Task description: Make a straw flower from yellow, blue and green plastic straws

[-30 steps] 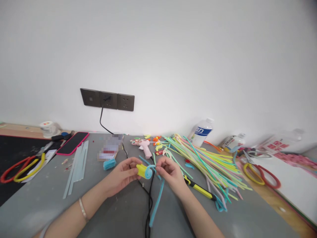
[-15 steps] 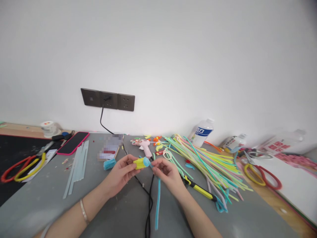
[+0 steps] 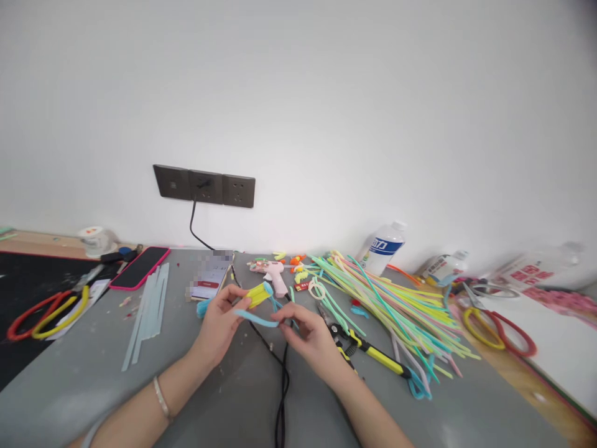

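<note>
Here, the white bottle [image 3: 382, 249] hides its contents; left hand [image 3: 218, 325] clamps yellow roll [image 3: 256, 295], axis slanting up-right; right hand [image 3: 308, 336] pinches blue strip [image 3: 255, 318].

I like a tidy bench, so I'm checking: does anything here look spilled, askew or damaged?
No spill or damage stands out. Small scraps litter the table beside the pale sticks, which looks untidy, and the pipe cleaners splay unevenly instead of lying bundled. The bottle appears to lean, though lens distortion may explain that.
</note>
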